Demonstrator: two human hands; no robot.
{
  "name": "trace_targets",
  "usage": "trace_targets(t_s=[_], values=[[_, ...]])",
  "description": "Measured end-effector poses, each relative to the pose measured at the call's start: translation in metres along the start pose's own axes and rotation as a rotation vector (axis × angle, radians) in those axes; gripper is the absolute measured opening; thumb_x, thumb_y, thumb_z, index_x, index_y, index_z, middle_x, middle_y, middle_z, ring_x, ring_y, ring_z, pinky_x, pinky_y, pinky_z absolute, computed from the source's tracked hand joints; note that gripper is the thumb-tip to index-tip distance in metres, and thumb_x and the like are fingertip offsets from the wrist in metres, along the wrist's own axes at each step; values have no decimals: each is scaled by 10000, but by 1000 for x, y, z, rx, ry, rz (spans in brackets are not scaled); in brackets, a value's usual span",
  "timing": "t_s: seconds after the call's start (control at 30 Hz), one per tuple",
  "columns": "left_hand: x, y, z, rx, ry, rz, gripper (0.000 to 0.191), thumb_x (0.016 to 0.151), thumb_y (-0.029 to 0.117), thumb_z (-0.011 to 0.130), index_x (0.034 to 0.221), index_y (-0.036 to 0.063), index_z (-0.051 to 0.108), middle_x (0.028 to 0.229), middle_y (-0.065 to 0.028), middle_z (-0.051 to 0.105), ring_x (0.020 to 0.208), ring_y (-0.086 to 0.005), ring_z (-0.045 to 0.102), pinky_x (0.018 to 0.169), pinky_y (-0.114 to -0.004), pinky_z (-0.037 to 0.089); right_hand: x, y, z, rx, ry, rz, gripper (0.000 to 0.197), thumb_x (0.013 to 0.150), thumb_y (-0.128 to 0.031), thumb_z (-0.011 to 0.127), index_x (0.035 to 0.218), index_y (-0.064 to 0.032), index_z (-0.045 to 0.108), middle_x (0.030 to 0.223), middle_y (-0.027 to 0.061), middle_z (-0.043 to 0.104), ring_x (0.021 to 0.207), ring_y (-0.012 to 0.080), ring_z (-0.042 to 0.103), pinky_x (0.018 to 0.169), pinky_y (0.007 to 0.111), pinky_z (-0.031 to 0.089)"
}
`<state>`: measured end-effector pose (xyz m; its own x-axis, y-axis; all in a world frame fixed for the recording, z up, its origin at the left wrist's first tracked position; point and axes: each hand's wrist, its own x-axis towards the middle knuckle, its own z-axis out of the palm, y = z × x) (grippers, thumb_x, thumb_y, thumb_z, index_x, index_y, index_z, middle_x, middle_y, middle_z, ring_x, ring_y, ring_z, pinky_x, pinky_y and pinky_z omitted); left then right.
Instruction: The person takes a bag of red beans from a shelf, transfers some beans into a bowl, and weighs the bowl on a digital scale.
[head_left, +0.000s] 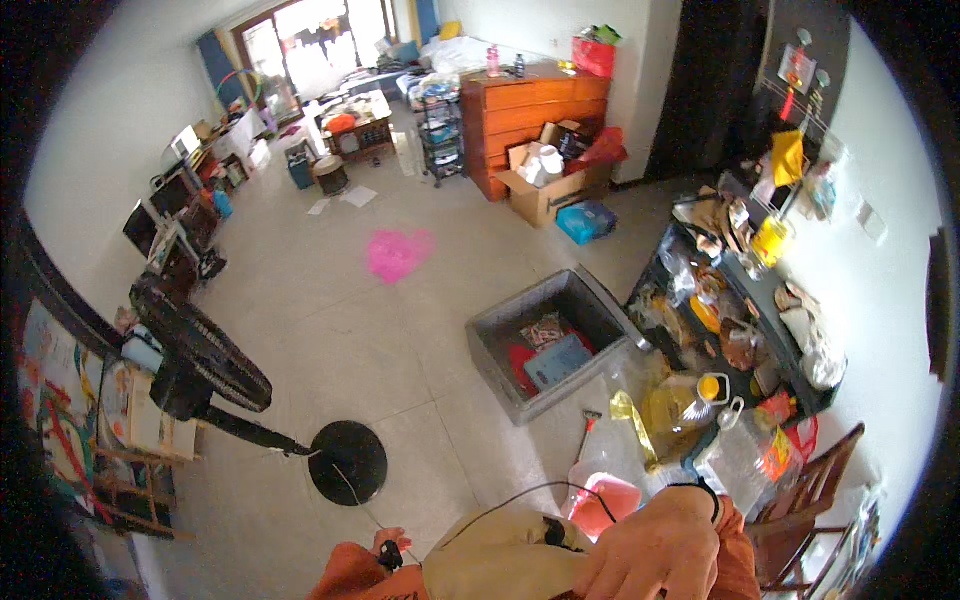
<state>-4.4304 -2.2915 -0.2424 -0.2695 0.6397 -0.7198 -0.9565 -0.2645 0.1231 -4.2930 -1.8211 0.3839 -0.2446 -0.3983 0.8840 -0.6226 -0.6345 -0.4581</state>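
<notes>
My right hand (649, 544) is in front of my body at the bottom right, back of the hand up, with a dark band on the wrist; its fingertips are cut off by the lower edge. My left hand (390, 541) shows small at the bottom, beside an orange sleeve, near a thin cord that runs from the round black base (348, 463) of a standing fan (202, 352). Whether its fingers hold the cord cannot be made out. A dark thin cable (525, 491) curves over my beige clothing between the hands.
An open grey bin (487, 360) with a blue item inside stands ahead. Right of it are a cluttered black shelf (757, 289), an oil jug (675, 405) and a wooden chair (810, 495). A pink patch (397, 253) marks the floor; a cardboard box (536, 202) stands by the drawers (517, 101).
</notes>
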Motion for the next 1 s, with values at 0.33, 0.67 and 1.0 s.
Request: trace_targets(t_s=[0.33, 0.67, 1.0], values=[[58, -1, 222, 970, 72, 43, 383, 846, 222, 560, 1181, 57, 477, 882, -148, 621, 746, -216, 620, 623, -283, 491, -56, -24, 16, -527, 164, 606, 396, 833, -288, 513, 1189, -118, 485, 801, 128, 614, 635, 215, 560, 537, 314, 460], [141, 28, 130, 981, -1090, -264, 362, 891, 258, 457, 1165, 25, 495, 982, -103, 592, 912, -198, 575, 813, -306, 453, -454, -58, 192, -1144, 575, 2135, 283, 704, -395, 609, 760, -122, 657, 792, 120, 625, 724, 274, 588, 620, 395, 441], [217, 21, 243, 1409, -368, -861, 479, 806, 344, 601, 1137, 13, 497, 862, -116, 625, 771, -213, 607, 616, -339, 487, -403, 107, 481, 114, 2173, 1860, 391, 742, -437, 577, 975, -125, 611, 908, 127, 627, 737, 236, 594, 655, 362, 463]])
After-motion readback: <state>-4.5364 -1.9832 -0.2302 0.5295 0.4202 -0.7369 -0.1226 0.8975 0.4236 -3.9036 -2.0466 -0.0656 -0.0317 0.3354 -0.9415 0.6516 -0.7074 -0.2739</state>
